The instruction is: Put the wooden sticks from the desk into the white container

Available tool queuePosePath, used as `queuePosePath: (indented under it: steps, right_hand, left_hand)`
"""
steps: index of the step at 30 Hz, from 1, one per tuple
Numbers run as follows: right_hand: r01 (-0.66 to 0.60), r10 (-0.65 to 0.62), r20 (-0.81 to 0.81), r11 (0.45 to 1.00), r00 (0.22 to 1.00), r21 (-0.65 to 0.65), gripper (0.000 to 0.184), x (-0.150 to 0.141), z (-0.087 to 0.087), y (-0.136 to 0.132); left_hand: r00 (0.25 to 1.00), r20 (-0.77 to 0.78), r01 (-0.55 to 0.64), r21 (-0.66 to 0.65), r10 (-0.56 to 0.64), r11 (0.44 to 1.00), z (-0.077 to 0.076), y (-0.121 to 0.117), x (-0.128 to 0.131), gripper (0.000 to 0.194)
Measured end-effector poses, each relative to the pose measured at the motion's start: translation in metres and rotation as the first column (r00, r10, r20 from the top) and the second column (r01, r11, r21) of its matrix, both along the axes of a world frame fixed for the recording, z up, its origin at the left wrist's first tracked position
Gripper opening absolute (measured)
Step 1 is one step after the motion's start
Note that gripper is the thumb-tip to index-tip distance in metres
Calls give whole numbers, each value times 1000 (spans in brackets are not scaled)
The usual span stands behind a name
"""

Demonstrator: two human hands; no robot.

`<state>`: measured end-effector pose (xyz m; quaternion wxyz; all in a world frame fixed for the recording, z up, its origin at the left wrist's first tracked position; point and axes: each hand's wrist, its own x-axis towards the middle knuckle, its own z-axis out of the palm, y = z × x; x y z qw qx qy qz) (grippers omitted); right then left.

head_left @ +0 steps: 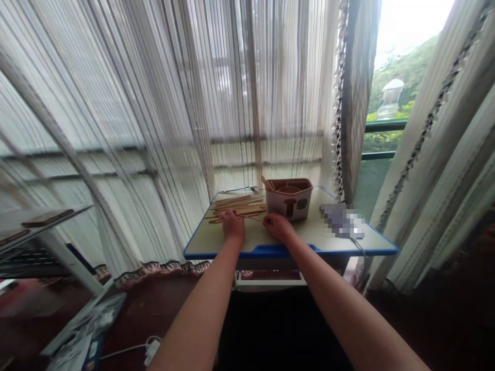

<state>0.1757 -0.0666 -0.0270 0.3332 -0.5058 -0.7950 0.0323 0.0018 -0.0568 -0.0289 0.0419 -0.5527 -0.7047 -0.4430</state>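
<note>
On the cream-topped desk lies a loose spread of wooden chopsticks [243,201], most of them pointing sideways. My left hand [232,224] is over the near end of this spread, its fingers curled down on a chopstick [253,218]. That stick slants across to my right hand [277,226], whose fingers pinch its other end. Just behind my right hand stands a white holder [278,203] with a brown inside and a mushroom print. It has compartments, and a stick or handle leans out at its left corner. My fingertips are small and partly hidden.
The desk [209,245] has a blue edge. A blurred grey object [340,219] with a cord lies at the right, and a shiny metal utensil [253,189] at the back. Sheer curtains [232,103] hang behind. A shelf [46,221] stands at the left.
</note>
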Motion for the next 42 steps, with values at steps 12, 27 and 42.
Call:
queuePosePath:
  steps: [12, 27, 42]
  right_hand:
    - [86, -99, 158, 993, 983, 84, 33, -4, 5, -9]
    - [290, -121, -592, 936, 797, 200, 47, 40, 92, -15]
    - [234, -253, -147, 963, 956, -132, 34, 14, 134, 53]
  left_hand:
    - [993, -76, 102, 88, -96, 991, 7, -6, 4, 41]
    - [964, -145, 207, -131, -225, 970, 8, -10, 6, 27]
    - [956, -119, 234, -237, -267, 943, 2, -1, 3, 17]
